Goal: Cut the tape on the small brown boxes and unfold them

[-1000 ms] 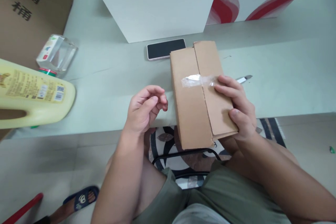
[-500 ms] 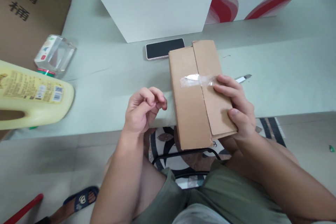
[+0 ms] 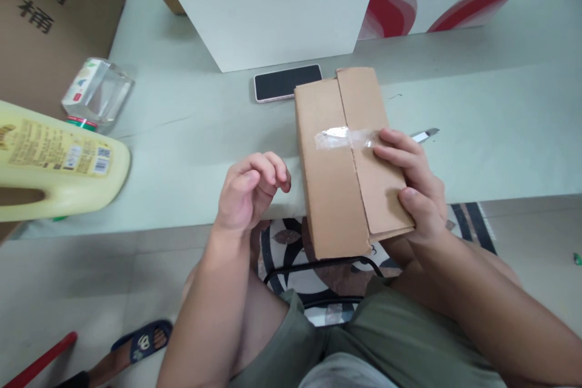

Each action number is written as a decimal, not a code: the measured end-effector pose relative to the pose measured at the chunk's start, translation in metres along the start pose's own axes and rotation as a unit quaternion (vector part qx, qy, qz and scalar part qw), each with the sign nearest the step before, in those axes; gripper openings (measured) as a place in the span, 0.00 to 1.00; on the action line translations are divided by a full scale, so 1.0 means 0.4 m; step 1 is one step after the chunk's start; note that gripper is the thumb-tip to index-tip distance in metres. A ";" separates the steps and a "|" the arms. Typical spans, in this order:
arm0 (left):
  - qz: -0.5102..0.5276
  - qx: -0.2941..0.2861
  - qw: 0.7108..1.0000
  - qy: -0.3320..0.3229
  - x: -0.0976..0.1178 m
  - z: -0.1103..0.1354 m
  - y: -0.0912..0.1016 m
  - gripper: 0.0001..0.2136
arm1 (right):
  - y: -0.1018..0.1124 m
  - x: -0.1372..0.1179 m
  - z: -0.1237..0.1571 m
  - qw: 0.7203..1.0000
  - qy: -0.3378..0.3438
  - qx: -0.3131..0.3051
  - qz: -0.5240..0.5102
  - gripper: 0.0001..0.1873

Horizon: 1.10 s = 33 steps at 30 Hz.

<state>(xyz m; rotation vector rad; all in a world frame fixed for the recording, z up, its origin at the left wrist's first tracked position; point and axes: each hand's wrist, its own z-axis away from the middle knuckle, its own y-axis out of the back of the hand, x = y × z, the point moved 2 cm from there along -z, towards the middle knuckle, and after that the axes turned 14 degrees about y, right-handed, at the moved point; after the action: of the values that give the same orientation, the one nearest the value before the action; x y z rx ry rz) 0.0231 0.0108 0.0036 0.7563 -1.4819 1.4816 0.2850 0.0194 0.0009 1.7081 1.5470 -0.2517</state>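
Pale desk point(image 3: 500, 97) here, and the right fingers point(image 3: 400, 159) grasp a small brown box point(image 3: 327, 194) by its right side, over the near edge. Beside it, the left fingers point(image 3: 264, 165) curl, holding nothing I can see. Clear tape point(image 3: 334, 137) crosses the flaps, so it looks shut, not opened. Farther off, a white box point(image 3: 454, 9) says 饮用纯净水, a big carton point(image 3: 86, 30) 桶.

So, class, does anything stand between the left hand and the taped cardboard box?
Nothing visible does: the curled left hand is beside the cardboard box, with only a narrow gap between them. The phone lies farther back, outside that gap, and the right hand holds the box's opposite side.
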 end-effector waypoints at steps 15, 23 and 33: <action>-0.278 0.182 0.904 -0.269 0.001 0.021 0.003 0.10 | -0.010 0.000 -0.002 0.998 -0.017 0.016 -0.051 0.24; -0.461 0.017 0.835 -0.300 -0.042 0.013 -0.077 0.21 | -0.011 -0.006 -0.012 0.999 -0.001 -0.002 -0.036 0.24; -0.431 0.040 0.843 -0.320 -0.060 0.012 -0.087 0.21 | 0.077 0.124 -0.043 0.874 -0.360 -0.136 0.297 0.27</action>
<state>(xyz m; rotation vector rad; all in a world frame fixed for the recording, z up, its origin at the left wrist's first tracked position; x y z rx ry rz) 0.0635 -0.0012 -0.0020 1.8077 -1.2232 0.5989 0.3182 0.0700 -0.0056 1.5227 0.4555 -0.2862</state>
